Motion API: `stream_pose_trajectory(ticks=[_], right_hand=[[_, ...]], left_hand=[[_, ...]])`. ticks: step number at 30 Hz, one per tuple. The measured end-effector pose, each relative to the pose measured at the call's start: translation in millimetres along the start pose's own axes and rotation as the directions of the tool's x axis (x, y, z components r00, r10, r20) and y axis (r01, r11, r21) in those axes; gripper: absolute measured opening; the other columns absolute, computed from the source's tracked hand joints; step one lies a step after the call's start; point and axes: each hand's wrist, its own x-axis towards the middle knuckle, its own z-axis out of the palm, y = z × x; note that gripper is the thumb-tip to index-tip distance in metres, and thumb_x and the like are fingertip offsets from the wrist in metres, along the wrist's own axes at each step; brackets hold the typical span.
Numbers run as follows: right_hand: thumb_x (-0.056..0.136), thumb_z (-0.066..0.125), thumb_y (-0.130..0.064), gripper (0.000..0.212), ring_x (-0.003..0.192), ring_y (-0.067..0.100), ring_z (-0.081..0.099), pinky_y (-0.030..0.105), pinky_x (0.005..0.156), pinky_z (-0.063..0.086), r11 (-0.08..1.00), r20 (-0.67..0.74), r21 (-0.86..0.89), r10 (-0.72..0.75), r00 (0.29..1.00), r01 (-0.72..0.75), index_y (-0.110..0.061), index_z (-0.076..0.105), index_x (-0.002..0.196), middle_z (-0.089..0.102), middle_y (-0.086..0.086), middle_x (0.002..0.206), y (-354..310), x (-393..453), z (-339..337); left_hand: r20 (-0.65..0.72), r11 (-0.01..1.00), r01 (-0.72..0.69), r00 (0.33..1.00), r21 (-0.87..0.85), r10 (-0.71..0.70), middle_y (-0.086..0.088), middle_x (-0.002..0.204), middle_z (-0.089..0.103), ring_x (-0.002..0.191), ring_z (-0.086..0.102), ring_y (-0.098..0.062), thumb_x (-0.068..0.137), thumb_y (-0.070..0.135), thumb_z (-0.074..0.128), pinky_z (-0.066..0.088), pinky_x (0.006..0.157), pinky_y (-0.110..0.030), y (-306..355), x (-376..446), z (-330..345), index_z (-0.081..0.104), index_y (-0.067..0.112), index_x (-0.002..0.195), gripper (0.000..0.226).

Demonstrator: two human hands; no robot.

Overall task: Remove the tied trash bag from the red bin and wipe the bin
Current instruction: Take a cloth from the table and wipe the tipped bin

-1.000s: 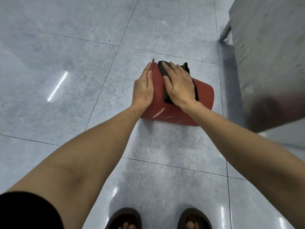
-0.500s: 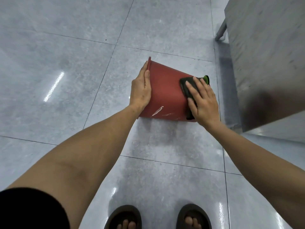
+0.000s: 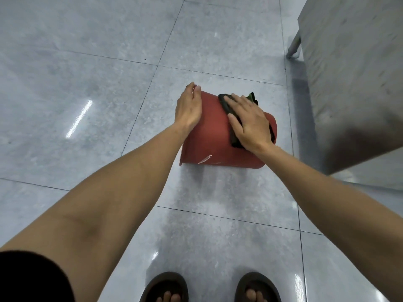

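Observation:
The red bin [image 3: 211, 136] lies on its side on the grey tiled floor, its rim to the left and its base to the right. My left hand [image 3: 189, 106] rests flat on the bin's upper side beside the rim, fingers straight. My right hand [image 3: 248, 120] presses a dark cloth [image 3: 226, 106] with a green edge flat against the bin's upper side, fingers spread over it. A pale scuff marks the bin's near wall. No trash bag is in view.
A grey stone-like block [image 3: 353, 79] with a metal leg [image 3: 294, 45] stands close to the right of the bin. My feet in dark sandals [image 3: 165, 286] are at the bottom edge. Glossy floor tiles [image 3: 87, 94] stretch to the left and behind.
My right hand has slid the cloth from the bin's base end back up across its side toward the middle. My left hand has stayed beside the rim.

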Motion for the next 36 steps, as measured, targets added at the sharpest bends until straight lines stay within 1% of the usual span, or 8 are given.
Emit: stream_pose_trajectory(ticks=[7,11,14,19,24,29,33,36], right_hand=[[0.104,0.047,-0.030,0.046,0.149,0.028,0.028,0.049,0.119,0.028,0.934,-0.143,-0.238,-0.305,0.942,0.267,-0.019,0.044,0.149,0.037,0.008,0.157,23,-58,20],[0.106,0.038,-0.036,0.049,0.150,0.027,0.024,0.050,0.120,0.024,0.967,-0.161,-0.229,-0.150,0.975,0.111,-0.021,0.037,0.152,0.033,0.008,0.160,36,-70,21],[0.104,0.039,-0.037,0.051,0.151,0.026,0.022,0.045,0.123,0.018,0.980,-0.172,-0.196,-0.015,0.985,-0.019,-0.020,0.035,0.152,0.031,0.007,0.160,38,-71,20],[0.100,0.037,-0.037,0.047,0.138,0.026,0.040,0.042,0.115,0.032,0.917,-0.191,0.004,0.393,0.900,-0.400,-0.016,0.051,0.140,0.051,0.006,0.146,40,-27,0],[0.098,0.033,-0.039,0.041,0.113,0.029,0.057,0.036,0.081,0.037,0.836,0.113,-0.025,0.547,0.829,-0.548,-0.024,0.065,0.118,0.067,0.003,0.122,31,44,-13],[0.100,0.033,-0.035,0.039,0.121,0.026,0.056,0.034,0.083,0.036,0.923,0.220,0.035,0.366,0.904,-0.382,-0.032,0.059,0.129,0.063,-0.003,0.132,-10,73,0],[0.103,0.036,-0.034,0.047,0.142,0.022,0.038,0.041,0.115,0.031,0.995,0.125,0.057,0.076,0.989,-0.084,-0.024,0.043,0.148,0.046,0.001,0.152,-31,50,10],[0.104,0.035,-0.035,0.050,0.150,0.023,0.025,0.046,0.122,0.021,0.995,0.048,-0.052,-0.080,0.996,0.083,-0.023,0.035,0.153,0.033,0.003,0.160,-28,15,15]], left_hand=[[-0.018,0.997,-0.015,1.000,0.072,0.016,-0.008,0.125,0.065,0.118,0.058,-0.024,0.103,0.031,0.036,0.044,0.104,-0.039,3,9,2,0.061,0.008,0.125,0.040],[-0.068,0.988,-0.155,0.985,0.019,0.156,0.001,0.140,0.056,0.131,0.048,-0.010,0.104,0.031,0.035,0.034,0.111,-0.019,-9,-2,6,0.050,0.014,0.141,0.043],[-0.133,0.966,-0.258,0.959,-0.029,0.252,0.021,0.091,0.058,0.081,0.056,0.007,0.104,0.031,0.035,0.034,0.081,0.006,-27,-12,10,0.046,0.021,0.143,0.042],[-0.159,0.949,-0.314,0.939,-0.026,0.306,0.028,0.075,0.030,0.065,0.033,0.013,0.104,0.034,0.034,0.035,0.066,0.001,-51,-16,11,0.042,0.028,0.145,0.043],[-0.168,0.944,-0.328,0.933,-0.034,0.318,0.029,0.076,0.032,0.066,0.034,0.014,0.104,0.033,0.032,0.036,0.067,0.001,-57,-22,12,0.040,0.029,0.146,0.043],[-0.162,0.944,-0.328,0.934,-0.038,0.318,0.036,0.074,0.045,0.065,0.043,0.023,0.102,0.037,0.028,0.035,0.068,0.006,-59,-30,9,0.038,0.033,0.146,0.045],[-0.153,0.938,-0.343,0.930,-0.046,0.333,0.060,0.097,0.046,0.090,0.051,0.029,0.104,0.028,0.028,0.034,0.077,0.009,-53,-34,8,0.038,0.023,0.148,0.045],[-0.143,0.938,-0.343,0.932,-0.049,0.333,0.045,0.107,0.056,0.093,0.056,0.014,0.103,0.030,0.027,0.033,0.077,0.009,-51,-33,6,0.038,0.022,0.148,0.047]])
